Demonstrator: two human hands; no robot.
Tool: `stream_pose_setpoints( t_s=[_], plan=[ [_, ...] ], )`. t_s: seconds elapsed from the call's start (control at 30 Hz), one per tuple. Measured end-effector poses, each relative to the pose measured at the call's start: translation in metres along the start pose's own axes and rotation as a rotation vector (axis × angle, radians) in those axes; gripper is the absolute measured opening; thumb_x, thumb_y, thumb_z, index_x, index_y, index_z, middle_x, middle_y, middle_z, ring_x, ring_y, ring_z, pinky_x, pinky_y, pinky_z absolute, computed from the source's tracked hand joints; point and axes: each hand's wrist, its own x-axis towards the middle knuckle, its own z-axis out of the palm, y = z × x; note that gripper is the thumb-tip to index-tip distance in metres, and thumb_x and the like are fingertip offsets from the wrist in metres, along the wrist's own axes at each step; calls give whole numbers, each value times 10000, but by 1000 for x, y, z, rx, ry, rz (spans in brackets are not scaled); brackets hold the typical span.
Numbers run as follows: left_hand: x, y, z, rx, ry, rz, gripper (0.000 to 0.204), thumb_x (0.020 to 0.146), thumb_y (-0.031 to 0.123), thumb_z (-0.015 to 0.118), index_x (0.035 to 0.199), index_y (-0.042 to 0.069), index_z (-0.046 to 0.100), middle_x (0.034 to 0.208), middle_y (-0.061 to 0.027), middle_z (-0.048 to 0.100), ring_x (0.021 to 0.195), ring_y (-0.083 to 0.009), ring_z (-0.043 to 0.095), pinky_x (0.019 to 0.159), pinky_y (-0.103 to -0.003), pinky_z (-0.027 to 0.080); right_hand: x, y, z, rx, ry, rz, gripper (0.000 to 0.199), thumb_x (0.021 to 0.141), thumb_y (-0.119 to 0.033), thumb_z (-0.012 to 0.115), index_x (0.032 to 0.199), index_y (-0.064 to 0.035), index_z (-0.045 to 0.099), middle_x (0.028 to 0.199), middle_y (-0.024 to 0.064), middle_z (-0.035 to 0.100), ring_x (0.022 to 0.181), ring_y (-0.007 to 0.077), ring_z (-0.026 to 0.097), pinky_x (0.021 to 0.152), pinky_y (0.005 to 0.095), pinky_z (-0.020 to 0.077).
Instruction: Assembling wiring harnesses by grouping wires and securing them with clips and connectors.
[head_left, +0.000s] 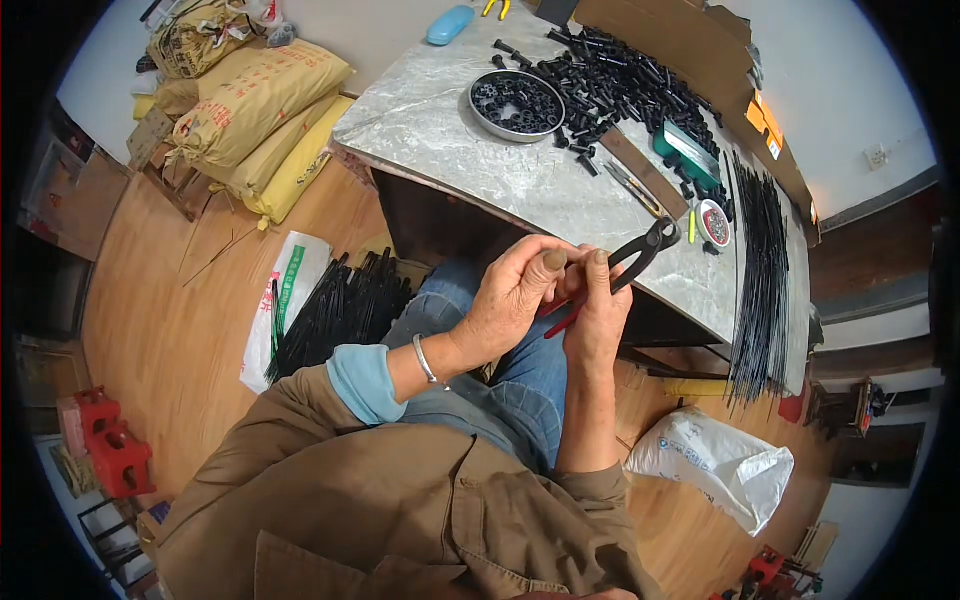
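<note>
In front of my lap, my right hand (598, 325) is closed around a pair of end-cutting pincers (655, 238) with a black head and red handles. The pincers' head points away toward the table. Beside it, my left hand (508, 300) has its fingers bent and the thumb pressed in, close against the right fingertips. Whatever lies between the left fingers is too small or hidden to make out. Past the hands, a grey marble-patterned table (430, 125) bears a pile of black bolt-like parts (640, 85) and a round metal bowl (553, 125) of small black rings.
Long thin black rods (760, 280) overhang the table's right edge. A teal-green box (680, 150), a small dish (713, 222) and a cardboard wall (690, 35) stand on the table. More black rods (340, 310) lie left of my legs. A white sack (700, 460) rests at right; yellow sacks (250, 110) are stacked far left.
</note>
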Motion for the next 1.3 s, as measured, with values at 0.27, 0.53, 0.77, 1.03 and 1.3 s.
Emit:
stream_pose_setpoints(
  t_s=[0.27,0.53,0.77,1.03,1.3],
  plan=[
    [-5,-10,0,88,-5,150,476,983,424,440,1160,7,586,941,-18,472,834,-68,514,743,-218,447,-9,5,7,193,-2,80,280,969,-297,545,868,-36,569,703,0,498,612,92,442,549,260,367],
    [-14,-9,5,249,9,205,482,1003,382,425,1284,5,531,897,-17,432,755,-86,433,692,-224,400,-6,4,12,-8,106,0,314,931,-327,618,820,-38,566,631,-3,510,501,73,445,426,228,337],
    [-21,-16,-1,233,25,150,479,984,353,488,1298,-9,512,912,-75,500,824,-162,491,742,-272,420,0,23,11,-439,183,-295,243,952,-221,589,855,1,574,686,-6,511,590,95,459,540,249,377],
    [-23,-17,-12,202,13,175,529,998,388,437,1371,14,454,931,-12,409,797,-91,425,705,-222,393,-5,18,12,-426,44,-286,166,944,-154,580,919,9,597,782,-1,546,641,80,484,561,240,401],
    [-18,-17,-27,58,-22,145,436,1010,305,441,1315,1,509,905,-19,448,757,-78,449,678,-214,412,0,17,13,13,-55,57,214,944,-213,592,956,0,606,681,0,517,570,86,457,495,231,370]
  ],
)
